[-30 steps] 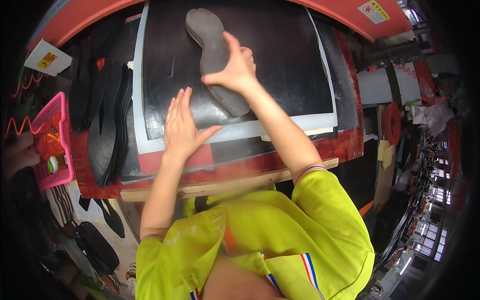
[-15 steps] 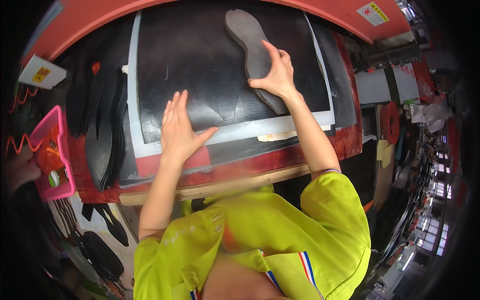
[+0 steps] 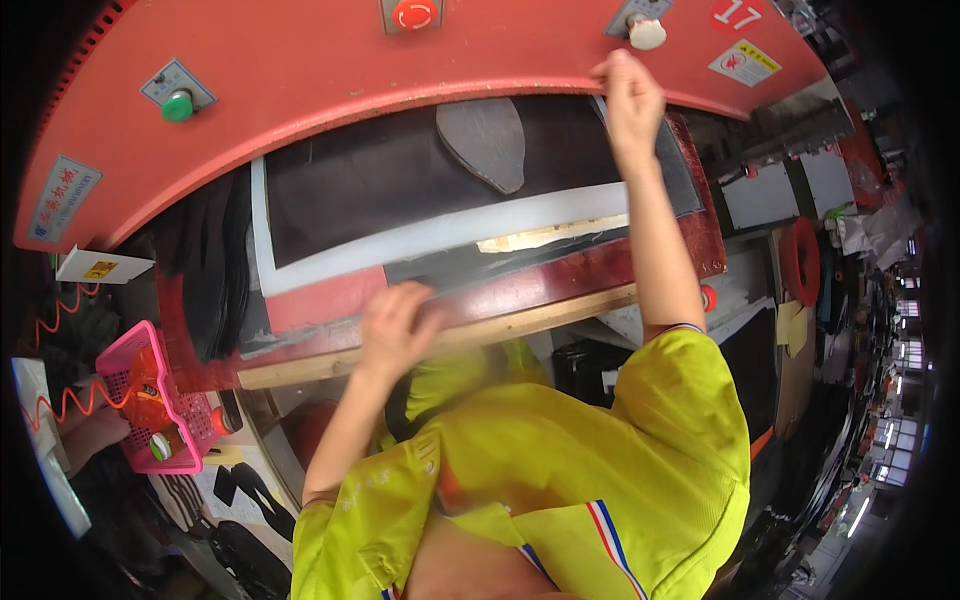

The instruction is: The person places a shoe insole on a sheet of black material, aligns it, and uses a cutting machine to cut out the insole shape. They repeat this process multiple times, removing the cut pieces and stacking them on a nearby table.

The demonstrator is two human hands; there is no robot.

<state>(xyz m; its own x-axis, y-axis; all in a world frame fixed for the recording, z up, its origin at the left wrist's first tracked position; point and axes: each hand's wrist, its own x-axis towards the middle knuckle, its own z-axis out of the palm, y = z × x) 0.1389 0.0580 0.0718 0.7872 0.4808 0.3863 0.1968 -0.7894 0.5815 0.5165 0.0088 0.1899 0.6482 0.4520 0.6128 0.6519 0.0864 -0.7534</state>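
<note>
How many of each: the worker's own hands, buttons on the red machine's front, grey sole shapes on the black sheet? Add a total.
Hands: 2 (left hand, right hand)
Buttons: 3 (green button, red button, white button)
Grey sole shape: 1
Total: 6

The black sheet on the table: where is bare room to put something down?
On the black sheet, left of the grey sole-shaped piece, up to the white border; a smaller patch lies right of it, toward the right hand. Crowded: the left end of the red table, under dark strips. The red machine hides the sheet's far side.
</note>
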